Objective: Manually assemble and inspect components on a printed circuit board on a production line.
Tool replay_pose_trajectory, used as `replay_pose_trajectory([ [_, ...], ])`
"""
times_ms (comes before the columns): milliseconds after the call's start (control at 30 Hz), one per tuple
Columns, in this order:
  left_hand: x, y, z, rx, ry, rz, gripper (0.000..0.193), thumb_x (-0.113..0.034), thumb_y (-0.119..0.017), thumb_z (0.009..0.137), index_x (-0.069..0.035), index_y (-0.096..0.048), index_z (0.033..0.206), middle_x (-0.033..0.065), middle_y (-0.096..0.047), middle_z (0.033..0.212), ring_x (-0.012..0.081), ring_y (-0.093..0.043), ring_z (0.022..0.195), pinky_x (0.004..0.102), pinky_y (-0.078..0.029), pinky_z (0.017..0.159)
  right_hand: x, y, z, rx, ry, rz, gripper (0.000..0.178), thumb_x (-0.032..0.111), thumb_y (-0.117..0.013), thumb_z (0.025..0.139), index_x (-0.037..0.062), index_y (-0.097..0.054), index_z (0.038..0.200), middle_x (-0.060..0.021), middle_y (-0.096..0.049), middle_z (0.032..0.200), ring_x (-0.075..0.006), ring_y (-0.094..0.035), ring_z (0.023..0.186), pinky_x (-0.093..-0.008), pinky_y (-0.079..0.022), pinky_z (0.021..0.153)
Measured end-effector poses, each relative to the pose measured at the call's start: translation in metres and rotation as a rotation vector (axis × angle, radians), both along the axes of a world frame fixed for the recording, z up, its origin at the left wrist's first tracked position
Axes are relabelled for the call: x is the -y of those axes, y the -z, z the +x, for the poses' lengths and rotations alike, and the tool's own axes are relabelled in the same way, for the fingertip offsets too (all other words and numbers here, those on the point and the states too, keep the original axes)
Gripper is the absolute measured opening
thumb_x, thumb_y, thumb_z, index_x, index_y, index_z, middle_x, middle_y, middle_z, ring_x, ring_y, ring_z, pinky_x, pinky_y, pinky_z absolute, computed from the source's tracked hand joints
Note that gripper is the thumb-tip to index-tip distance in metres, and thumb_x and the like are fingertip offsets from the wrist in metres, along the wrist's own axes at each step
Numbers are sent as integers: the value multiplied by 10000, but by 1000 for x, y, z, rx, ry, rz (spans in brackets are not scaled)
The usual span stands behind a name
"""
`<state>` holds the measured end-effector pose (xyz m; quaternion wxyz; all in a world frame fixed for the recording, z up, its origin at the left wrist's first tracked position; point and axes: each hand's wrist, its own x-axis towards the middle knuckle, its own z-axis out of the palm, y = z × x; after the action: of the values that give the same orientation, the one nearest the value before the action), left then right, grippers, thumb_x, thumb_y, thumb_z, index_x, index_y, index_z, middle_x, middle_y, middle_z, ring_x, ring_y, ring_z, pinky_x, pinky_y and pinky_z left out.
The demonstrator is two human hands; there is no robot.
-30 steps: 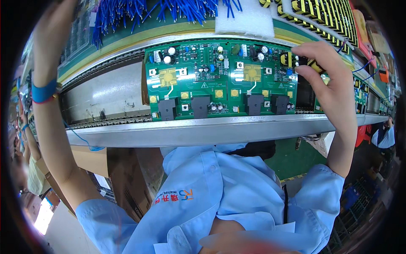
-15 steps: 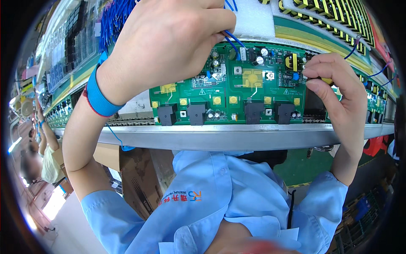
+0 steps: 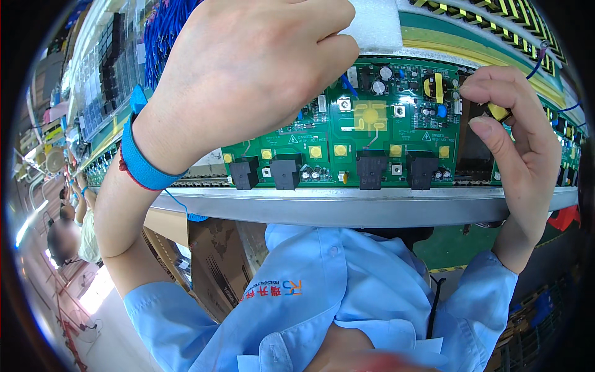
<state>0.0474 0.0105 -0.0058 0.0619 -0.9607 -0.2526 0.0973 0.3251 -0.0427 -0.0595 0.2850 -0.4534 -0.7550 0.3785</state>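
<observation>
My left hand (image 3: 266,62), with a blue wrist strap (image 3: 149,155), is closed above the left half of a green circuit board (image 3: 297,137). Its fingertips are hidden. A short length of blue wire (image 3: 349,85) shows between this hand and the board's upper part, so the grip itself is out of sight. At the board's right end my right hand (image 3: 517,118) is curled, thumb and forefinger slightly apart. A yellow-and-black transformer (image 3: 498,112) shows inside its bent fingers, partly covered. Another transformer (image 3: 437,88) is mounted on the board near that hand.
The board lies on a conveyor with a metal front rail (image 3: 334,208). Blue wires (image 3: 167,46) hang in a bundle at upper left. White foam (image 3: 377,28) and rows of yellow-and-black transformers (image 3: 489,13) are behind. A cardboard box (image 3: 214,254) stands below the rail.
My left hand has come down and slightly right, covering most of the blue wire. My right hand has drawn a little right and up, the transformer moving with it. The view has shifted slightly.
</observation>
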Motion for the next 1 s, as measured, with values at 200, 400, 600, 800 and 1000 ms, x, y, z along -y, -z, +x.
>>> replay_pose_trajectory([
  [200, 2, 0, 0, -29, 2, 17, 142, -140, -662, 706, -87, -530, 708, 41, -426, 734, 164, -485, 655, 306, -377, 592, 2, -2, -2, 23, 32, -42, 240, 63, -670, 882, -38, -650, 1099, -135, -626, 1146, -237, -580, 1111, -317, -426, 978],
  [400, 2, 1, -2, -21, 23, 44, 159, -135, -667, 712, -92, -515, 691, 39, -412, 724, 163, -466, 643, 302, -364, 589, -1, -1, 1, 57, 8, 8, 236, 56, -682, 878, -34, -653, 1093, -131, -641, 1135, -235, -589, 1116, -320, -437, 981],
  [600, 3, 5, -6, 31, 21, 38, 182, -131, -658, 716, -97, -488, 659, 35, -398, 709, 158, -451, 631, 298, -350, 578, -2, 1, 2, 37, -35, 37, 227, 50, -680, 878, -34, -649, 1086, -133, -640, 1132, -237, -590, 1114, -326, -432, 991],
  [800, 6, 3, -8, 34, 49, 30, 162, -131, -652, 693, -91, -501, 651, 30, -401, 706, 139, -446, 630, 284, -346, 563, -2, 0, 2, 27, 4, -6, 225, 50, -687, 874, -35, -647, 1078, -135, -634, 1136, -235, -587, 1111, -330, -432, 991],
  [1000, 9, 1, -10, 0, 63, 55, 135, -131, -646, 681, -85, -519, 674, 32, -398, 717, 144, -448, 656, 279, -352, 586, -1, -1, 0, 35, 3, -24, 227, 45, -687, 872, -36, -644, 1080, -135, -632, 1143, -236, -586, 1114, -329, -432, 993],
])
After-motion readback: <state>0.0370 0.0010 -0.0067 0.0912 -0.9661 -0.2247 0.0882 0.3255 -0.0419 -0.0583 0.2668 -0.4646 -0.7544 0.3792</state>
